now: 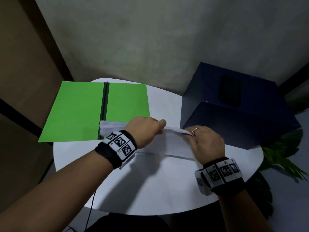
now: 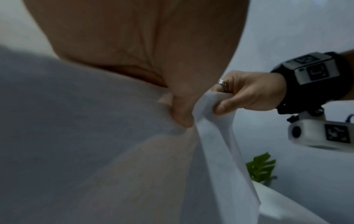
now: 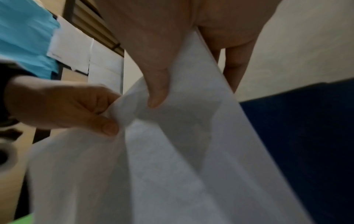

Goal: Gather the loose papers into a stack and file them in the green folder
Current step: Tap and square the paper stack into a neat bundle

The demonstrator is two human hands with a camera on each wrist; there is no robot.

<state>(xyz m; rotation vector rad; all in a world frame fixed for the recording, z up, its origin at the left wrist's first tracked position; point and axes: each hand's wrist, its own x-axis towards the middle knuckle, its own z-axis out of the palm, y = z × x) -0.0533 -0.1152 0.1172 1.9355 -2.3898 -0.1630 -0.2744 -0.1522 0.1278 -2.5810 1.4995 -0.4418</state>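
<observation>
Head view: left hand (image 1: 143, 129) and right hand (image 1: 206, 141) raised just above the white tabletop (image 1: 150, 190), both pinching the top edge of the loose papers (image 1: 168, 141). Sheets held roughly upright, lower edge resting on or close to the tabletop. Green folder (image 1: 78, 111) lying open and flat at far left, hanging partly over the tabletop edge; left end of the papers overlapping its near right corner. Dark blue box (image 1: 234, 108) at far right.

Left wrist view: right grip closed, thumb and curled fingers clamping a fold of paper; ring on one finger. Left thumb pressed into the sheets.

Right wrist view: left grip likewise curled, pinching the paper edge.

Step judged: gathering and squaring the stack, not yet filed. Next move likely calls for carrying the stack left and laying it flat inside the folder.
</observation>
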